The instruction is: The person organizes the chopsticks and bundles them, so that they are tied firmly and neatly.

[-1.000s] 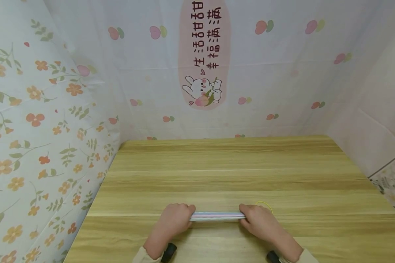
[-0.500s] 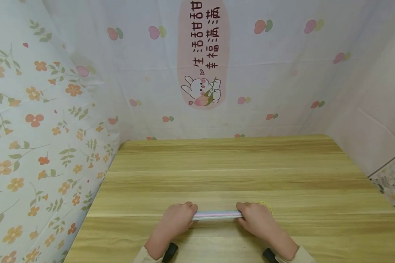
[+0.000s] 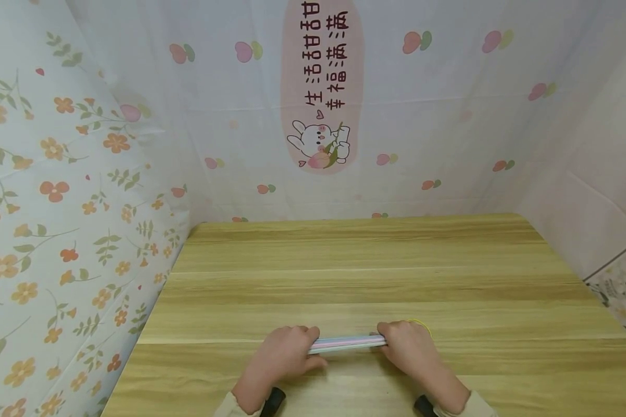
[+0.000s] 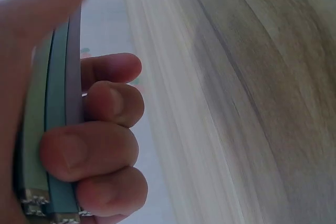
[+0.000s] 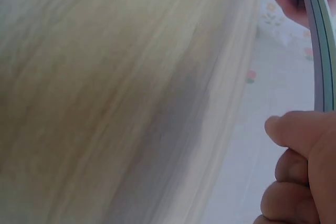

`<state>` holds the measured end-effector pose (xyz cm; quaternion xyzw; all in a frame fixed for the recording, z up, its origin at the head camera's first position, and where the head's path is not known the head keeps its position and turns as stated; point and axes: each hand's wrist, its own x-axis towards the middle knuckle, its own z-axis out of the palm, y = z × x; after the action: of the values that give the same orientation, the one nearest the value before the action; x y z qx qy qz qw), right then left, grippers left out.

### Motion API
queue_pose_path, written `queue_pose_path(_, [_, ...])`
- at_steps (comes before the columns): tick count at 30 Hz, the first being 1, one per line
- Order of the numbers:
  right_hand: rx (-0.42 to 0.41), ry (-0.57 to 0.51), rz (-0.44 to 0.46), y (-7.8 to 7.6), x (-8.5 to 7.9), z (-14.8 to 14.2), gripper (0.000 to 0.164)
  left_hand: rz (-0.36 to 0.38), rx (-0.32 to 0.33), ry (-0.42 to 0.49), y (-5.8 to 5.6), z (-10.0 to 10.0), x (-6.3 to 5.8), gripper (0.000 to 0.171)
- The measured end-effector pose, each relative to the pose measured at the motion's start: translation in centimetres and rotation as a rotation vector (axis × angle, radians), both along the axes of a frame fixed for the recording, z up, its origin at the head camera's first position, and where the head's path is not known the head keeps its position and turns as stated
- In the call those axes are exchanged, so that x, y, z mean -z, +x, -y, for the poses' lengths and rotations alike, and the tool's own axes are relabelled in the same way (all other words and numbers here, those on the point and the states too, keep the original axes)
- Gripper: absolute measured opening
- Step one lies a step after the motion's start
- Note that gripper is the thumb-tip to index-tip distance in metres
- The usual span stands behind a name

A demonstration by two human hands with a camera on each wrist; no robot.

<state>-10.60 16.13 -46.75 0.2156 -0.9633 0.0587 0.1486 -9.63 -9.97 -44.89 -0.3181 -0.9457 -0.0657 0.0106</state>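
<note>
**Operator:** Number of grips engaged?

**Technician:** Two. Left grip [image 3: 287,352]: fingers curled around one end of the strip bundle [image 3: 346,344]. Right grip [image 3: 408,348]: clenched around the opposite end.

**Operator:** Location of bundle?

**Technician:** Between both grips, over the near part of the surface [image 3: 344,266]. Right end slightly higher in the head view.

**Operator:** Strip count?

**Technician:** One bundle; at least three strips, in green, teal and mauve in the left wrist view. Cannot tell the total. Several metal ends [image 4: 65,217] below the little finger.

**Operator:** Other items?

**Technician:** One yellow loop [image 3: 421,325], just beside the right grip and partly hidden by it. Two black wrist fittings [image 3: 273,401], two cream sleeves [image 3: 232,406].

**Operator:** Surface and room?

**Technician:** One surface, light wood grain. Behind: one white cloth [image 3: 448,121] with tulip prints, including one pink panel [image 3: 323,87] with two columns of characters and one rabbit. At left: one cloth with orange flowers [image 3: 73,191]. At right: pale cloth [image 3: 594,162].
</note>
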Motion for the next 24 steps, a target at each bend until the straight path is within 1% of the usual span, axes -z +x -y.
queue_pose_path(2, [0.009,-0.009,-0.021,0.01,0.00,0.15,0.041,0.014,-0.005,0.013,0.09,-0.03,0.01,0.045])
queue_pose_path(5, [0.016,-0.015,-0.060,-0.02,0.08,0.29,0.043,0.004,-0.020,0.005,0.22,-0.14,-0.04,0.044])
queue_pose_path(9, [0.008,-0.010,-0.143,-0.14,0.42,0.33,0.047,-0.050,-0.053,-0.065,0.30,-0.43,-0.18,0.038])
queue_pose_path(12, [-0.008,-0.011,-0.208,-0.16,0.67,0.33,0.047,-0.069,-0.071,-0.115,0.29,-0.63,-0.27,0.035])
queue_pose_path(14, [-0.014,-0.015,-0.237,-0.19,0.81,0.34,0.047,-0.073,-0.073,-0.123,0.27,-0.65,-0.24,0.035])
queue_pose_path(18, [-0.019,-0.033,-0.256,-0.23,0.92,0.32,0.045,-0.071,-0.067,-0.101,0.33,-0.51,-0.25,0.036])
queue_pose_path(22, [-0.017,-0.047,-0.247,-0.24,0.83,0.31,0.043,-0.079,-0.065,-0.061,0.30,-0.42,-0.04,0.041])
queue_pose_path(24, [-0.015,-0.046,-0.240,-0.25,0.73,0.32,0.042,-0.062,-0.071,-0.033,0.28,-0.44,0.04,0.045])
